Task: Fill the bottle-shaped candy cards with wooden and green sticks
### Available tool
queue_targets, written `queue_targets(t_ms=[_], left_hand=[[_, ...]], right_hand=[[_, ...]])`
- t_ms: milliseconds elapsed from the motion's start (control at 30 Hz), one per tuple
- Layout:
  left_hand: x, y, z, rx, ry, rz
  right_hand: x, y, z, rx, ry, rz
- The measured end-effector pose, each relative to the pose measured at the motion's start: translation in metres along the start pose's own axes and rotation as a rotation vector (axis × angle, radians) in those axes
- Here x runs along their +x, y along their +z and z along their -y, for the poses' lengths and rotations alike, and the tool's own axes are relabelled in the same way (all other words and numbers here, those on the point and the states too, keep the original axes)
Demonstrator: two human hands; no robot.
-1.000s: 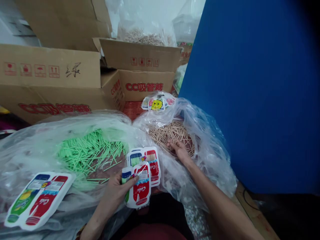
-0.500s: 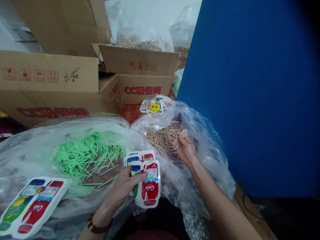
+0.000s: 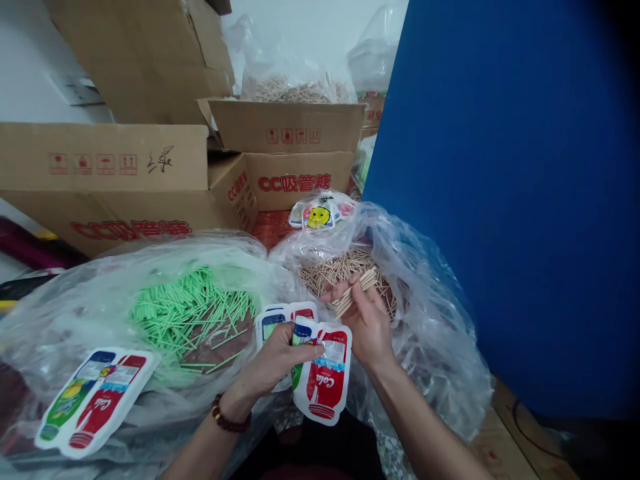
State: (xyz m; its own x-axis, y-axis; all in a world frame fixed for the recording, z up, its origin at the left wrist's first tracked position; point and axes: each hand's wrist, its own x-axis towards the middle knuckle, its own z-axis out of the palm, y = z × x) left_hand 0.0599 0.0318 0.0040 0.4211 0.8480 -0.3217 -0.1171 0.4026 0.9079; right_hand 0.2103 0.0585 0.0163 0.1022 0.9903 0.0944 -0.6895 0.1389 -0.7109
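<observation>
My left hand (image 3: 281, 353) pinches a candy packet (image 3: 327, 380) printed with a red cola bottle and a green bottle, its thumb across the front. Behind that hand, more packets of the same print (image 3: 295, 311) show in part; whether the fingers hold them too I cannot tell. In my right hand (image 3: 369, 320) lies a small bundle of thin beige sticks (image 3: 354, 293), thumb over them, palm turned up. This hand is over the pile of beige sticks (image 3: 325, 270) in a clear plastic bag (image 3: 435, 333). Bright green sticks (image 3: 187, 310) lie in another bag to the left.
Another cola packet (image 3: 97, 403) lies on the plastic at front left. Open cardboard boxes (image 3: 165, 200) stand behind the bags. A bagged stack with a yellow smiley face (image 3: 319, 217) sits at the back. A large blue panel (image 3: 500, 200) bounds the right side.
My right hand has drawn back from the beige pile toward my left hand, bringing its sticks. My left hand has moved right with the packet. The view has shifted slightly.
</observation>
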Motion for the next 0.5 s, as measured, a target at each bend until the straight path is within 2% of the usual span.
queue_targets(t_ms=[200, 400, 500], left_hand=[[0.001, 0.001, 0.002, -0.042, 0.041, 0.019], [0.001, 0.002, 0.002, -0.061, 0.07, -0.027], [0.003, 0.0, 0.002, -0.022, 0.088, -0.043]], right_hand=[[-0.012, -0.001, -0.003, -0.086, 0.063, -0.03], [-0.019, -0.004, -0.005, -0.176, 0.132, -0.083], [-0.021, -0.008, -0.004, -0.196, 0.168, -0.021]])
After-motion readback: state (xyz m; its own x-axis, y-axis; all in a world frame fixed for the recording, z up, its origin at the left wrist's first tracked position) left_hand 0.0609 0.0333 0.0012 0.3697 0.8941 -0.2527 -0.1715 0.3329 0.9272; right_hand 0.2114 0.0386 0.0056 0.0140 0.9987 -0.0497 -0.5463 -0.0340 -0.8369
